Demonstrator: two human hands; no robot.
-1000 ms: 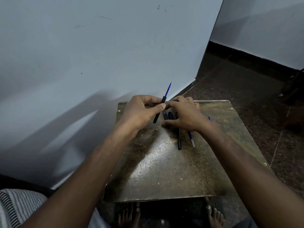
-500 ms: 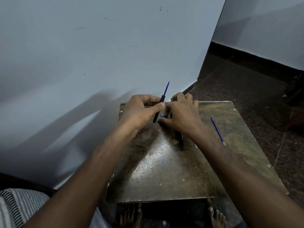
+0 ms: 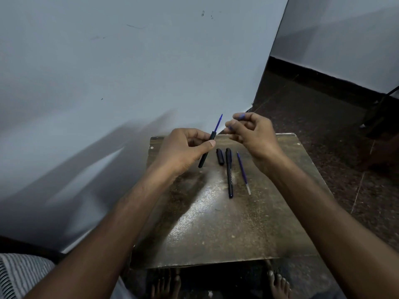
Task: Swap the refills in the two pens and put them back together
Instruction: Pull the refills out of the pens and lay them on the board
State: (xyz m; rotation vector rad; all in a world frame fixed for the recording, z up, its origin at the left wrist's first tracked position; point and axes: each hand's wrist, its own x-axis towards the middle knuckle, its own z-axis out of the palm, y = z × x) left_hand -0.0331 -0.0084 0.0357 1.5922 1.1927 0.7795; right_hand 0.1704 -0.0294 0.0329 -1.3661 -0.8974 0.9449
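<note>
Black pen barrel [image 3: 206, 152] tilts in the left hand [image 3: 183, 149]; right hand [image 3: 252, 132] hovers raised, pinching something blue.

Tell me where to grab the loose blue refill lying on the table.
Pinch the loose refill at mid-length from above, thumb and finger on its long sides. It lies flat, thin and straight, right of the black pen, with a small gap between them. The right hand is nearest.

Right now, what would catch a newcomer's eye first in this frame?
The left hand, raised over the table's far edge, holds a black pen barrel with a blue refill sticking out of its top. Beside it the right hand hovers with something small and blue in its fingertips. On the table below lie a black cap, a second pen and a loose refill.
</note>
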